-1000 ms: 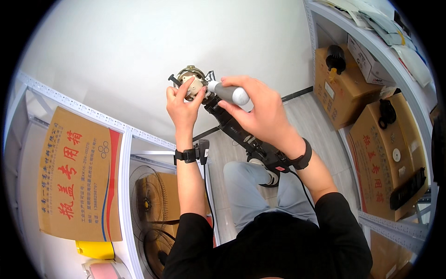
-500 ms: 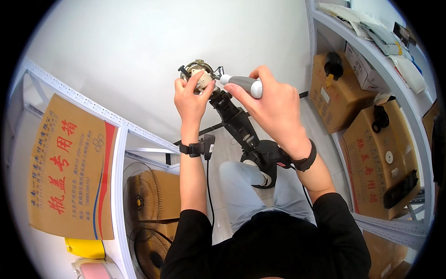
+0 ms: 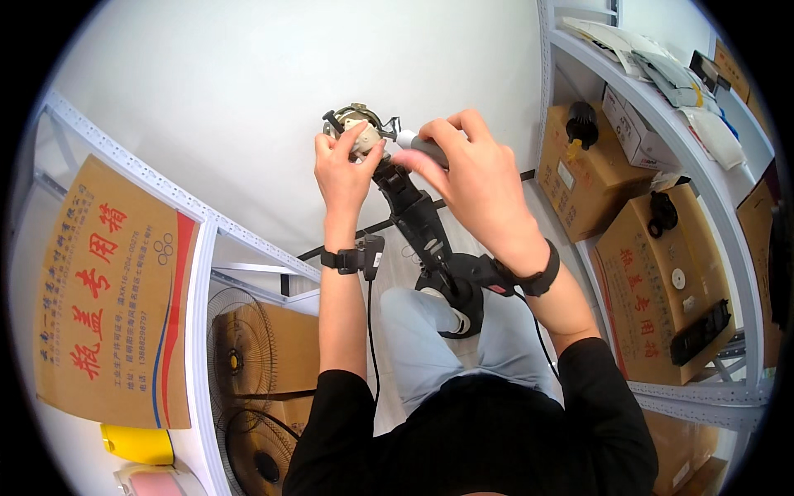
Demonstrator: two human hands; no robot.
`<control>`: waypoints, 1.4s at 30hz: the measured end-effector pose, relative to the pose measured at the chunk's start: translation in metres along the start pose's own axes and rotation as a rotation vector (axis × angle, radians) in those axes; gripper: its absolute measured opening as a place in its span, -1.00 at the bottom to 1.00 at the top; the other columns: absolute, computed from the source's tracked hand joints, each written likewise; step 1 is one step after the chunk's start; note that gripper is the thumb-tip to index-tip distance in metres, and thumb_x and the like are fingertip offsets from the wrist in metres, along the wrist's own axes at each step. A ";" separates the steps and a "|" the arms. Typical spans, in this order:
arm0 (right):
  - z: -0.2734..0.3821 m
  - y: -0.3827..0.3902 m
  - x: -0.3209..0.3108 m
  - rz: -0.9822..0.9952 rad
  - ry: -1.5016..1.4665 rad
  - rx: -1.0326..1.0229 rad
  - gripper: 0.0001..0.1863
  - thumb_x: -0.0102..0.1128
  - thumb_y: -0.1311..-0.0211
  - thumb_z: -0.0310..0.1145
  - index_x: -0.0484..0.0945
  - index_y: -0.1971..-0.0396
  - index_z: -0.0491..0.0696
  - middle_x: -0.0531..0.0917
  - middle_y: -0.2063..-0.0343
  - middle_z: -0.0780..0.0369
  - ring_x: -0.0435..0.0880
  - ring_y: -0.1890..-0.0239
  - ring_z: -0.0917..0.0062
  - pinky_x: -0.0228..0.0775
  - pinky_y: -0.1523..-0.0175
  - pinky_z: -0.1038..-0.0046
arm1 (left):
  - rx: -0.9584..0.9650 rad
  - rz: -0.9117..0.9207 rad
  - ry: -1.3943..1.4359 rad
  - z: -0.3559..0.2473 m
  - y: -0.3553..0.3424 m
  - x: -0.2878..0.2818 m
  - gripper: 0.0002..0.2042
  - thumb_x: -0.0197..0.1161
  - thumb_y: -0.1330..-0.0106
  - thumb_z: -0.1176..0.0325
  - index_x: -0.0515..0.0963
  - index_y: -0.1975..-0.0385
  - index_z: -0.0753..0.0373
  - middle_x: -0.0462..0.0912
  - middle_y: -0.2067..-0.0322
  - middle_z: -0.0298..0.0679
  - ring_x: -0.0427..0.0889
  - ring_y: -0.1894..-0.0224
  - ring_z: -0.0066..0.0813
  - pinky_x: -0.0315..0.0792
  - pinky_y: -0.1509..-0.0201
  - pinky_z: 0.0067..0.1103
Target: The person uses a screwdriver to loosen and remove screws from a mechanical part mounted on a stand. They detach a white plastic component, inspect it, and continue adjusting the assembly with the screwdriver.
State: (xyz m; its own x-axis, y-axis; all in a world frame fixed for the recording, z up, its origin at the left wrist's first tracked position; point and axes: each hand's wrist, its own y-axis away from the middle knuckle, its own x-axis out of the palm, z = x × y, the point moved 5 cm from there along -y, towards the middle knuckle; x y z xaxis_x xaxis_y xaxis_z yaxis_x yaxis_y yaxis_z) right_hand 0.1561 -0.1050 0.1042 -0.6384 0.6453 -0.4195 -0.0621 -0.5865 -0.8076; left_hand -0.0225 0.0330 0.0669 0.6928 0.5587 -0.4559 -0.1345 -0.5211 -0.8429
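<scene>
A fan motor (image 3: 357, 111) with a metal frame tops a black fan stand (image 3: 419, 225), which rises in front of me. On the motor sits a cream plastic housing (image 3: 365, 139); my left hand (image 3: 341, 175) pinches it between thumb and fingers. A black peg (image 3: 332, 122) sticks out beside those fingers. My right hand (image 3: 484, 182) is closed around the grey-and-white handle of a screwdriver (image 3: 420, 147), held just right of the motor. Its tip is too small to make out against the metal parts and wires there.
The round base (image 3: 473, 285) stands between my legs. Wire fan grilles (image 3: 241, 351) lean by cartons at lower left. A shelf with a large carton (image 3: 116, 306) stands left; another shelf on the right holds cartons (image 3: 653, 289) and a black motor cover (image 3: 581, 124). Cables hang from both wrist straps.
My right hand has shifted slightly left and its fingers now cover more of the screwdriver handle. My left hand keeps its pinch on the housing. The view has turned a little.
</scene>
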 end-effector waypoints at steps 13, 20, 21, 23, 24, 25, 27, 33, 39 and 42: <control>-0.010 -0.003 -0.001 -0.054 0.023 -0.038 -0.68 0.36 -0.10 -0.51 0.52 0.12 -0.04 0.51 0.08 0.14 0.67 0.23 0.23 0.58 0.19 0.27 | -0.029 -0.006 -0.021 0.000 0.001 0.000 -0.60 0.59 -0.02 0.18 0.72 0.09 -0.03 0.33 0.36 -0.33 0.48 0.46 -0.47 0.47 0.38 -0.52; -0.011 -0.002 -0.008 -0.235 -0.114 -0.094 -0.63 0.39 -0.10 -0.46 0.52 0.07 0.00 0.55 0.10 0.20 0.67 0.26 0.28 0.58 0.20 0.30 | -0.045 0.000 0.002 0.001 0.001 0.002 -0.59 0.59 -0.02 0.20 0.73 0.07 -0.06 0.27 0.38 -0.38 0.40 0.43 -0.54 0.42 0.37 -0.58; -0.013 -0.003 -0.005 -0.127 -0.050 0.036 -0.61 0.38 -0.10 -0.47 0.51 0.05 0.01 0.54 0.08 0.19 0.66 0.24 0.27 0.58 0.18 0.30 | -0.045 0.002 -0.017 0.000 0.001 0.002 -0.60 0.59 -0.02 0.20 0.73 0.08 -0.05 0.28 0.37 -0.37 0.44 0.44 -0.53 0.45 0.36 -0.56; -0.020 -0.003 -0.001 0.089 0.079 0.290 -0.57 0.36 -0.10 -0.48 0.50 0.00 0.02 0.52 0.04 0.16 0.65 0.18 0.25 0.58 0.15 0.29 | -0.030 -0.006 -0.034 0.001 0.000 0.003 -0.60 0.59 -0.02 0.20 0.73 0.08 -0.06 0.29 0.36 -0.36 0.45 0.46 -0.52 0.46 0.36 -0.55; -0.019 -0.004 -0.003 0.015 0.060 0.143 -0.57 0.38 -0.12 -0.43 0.49 -0.01 0.02 0.52 0.06 0.15 0.66 0.22 0.26 0.59 0.19 0.30 | -0.031 -0.002 -0.021 0.002 0.000 0.005 -0.60 0.59 -0.02 0.20 0.73 0.08 -0.06 0.28 0.36 -0.36 0.44 0.45 -0.52 0.46 0.37 -0.55; -0.021 -0.004 -0.004 -0.058 0.040 -0.003 -0.56 0.39 -0.13 -0.39 0.48 -0.02 0.01 0.52 0.08 0.14 0.67 0.26 0.27 0.59 0.23 0.31 | -0.031 0.001 -0.008 0.003 0.001 0.006 -0.60 0.59 -0.02 0.20 0.73 0.08 -0.06 0.28 0.36 -0.35 0.43 0.45 -0.51 0.45 0.37 -0.55; -0.020 -0.006 -0.007 -0.178 -0.014 -0.202 -0.56 0.41 -0.15 -0.32 0.48 -0.01 0.00 0.52 0.14 0.14 0.68 0.35 0.29 0.59 0.32 0.35 | -0.025 -0.002 0.004 0.005 0.001 0.007 -0.60 0.59 -0.01 0.21 0.73 0.08 -0.06 0.27 0.36 -0.35 0.41 0.45 -0.51 0.44 0.38 -0.55; -0.020 0.001 -0.002 -0.055 -0.038 0.060 -0.60 0.38 -0.11 -0.44 0.49 0.03 -0.06 0.52 0.14 0.15 0.67 0.24 0.26 0.58 0.26 0.33 | -0.015 -0.015 -0.012 0.006 0.002 0.008 -0.59 0.59 0.00 0.21 0.73 0.07 -0.06 0.26 0.37 -0.35 0.38 0.43 -0.50 0.42 0.38 -0.56; -0.034 -0.007 -0.006 -0.337 -0.087 -0.261 -0.54 0.44 -0.14 -0.26 0.48 0.02 -0.06 0.51 0.24 0.14 0.66 0.47 0.28 0.54 0.45 0.39 | -0.020 -0.003 -0.013 0.002 0.001 0.008 -0.58 0.59 -0.01 0.22 0.72 0.06 -0.06 0.26 0.37 -0.35 0.37 0.43 -0.50 0.42 0.38 -0.56; -0.025 -0.007 -0.006 -0.290 -0.066 -0.083 -0.58 0.44 -0.12 -0.31 0.50 0.06 -0.07 0.51 0.25 0.14 0.66 0.41 0.27 0.54 0.38 0.35 | -0.015 -0.008 0.000 0.004 0.002 0.007 -0.58 0.59 -0.01 0.22 0.72 0.06 -0.05 0.25 0.37 -0.35 0.37 0.43 -0.51 0.41 0.38 -0.57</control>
State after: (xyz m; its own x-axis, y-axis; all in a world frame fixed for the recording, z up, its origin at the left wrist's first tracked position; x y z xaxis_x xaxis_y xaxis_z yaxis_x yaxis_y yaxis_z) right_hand 0.1790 -0.0926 0.1017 -0.6516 0.7453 -0.1413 -0.1874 -0.3386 -0.9221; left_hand -0.0201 0.0386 0.0610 0.6938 0.5631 -0.4490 -0.1177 -0.5263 -0.8421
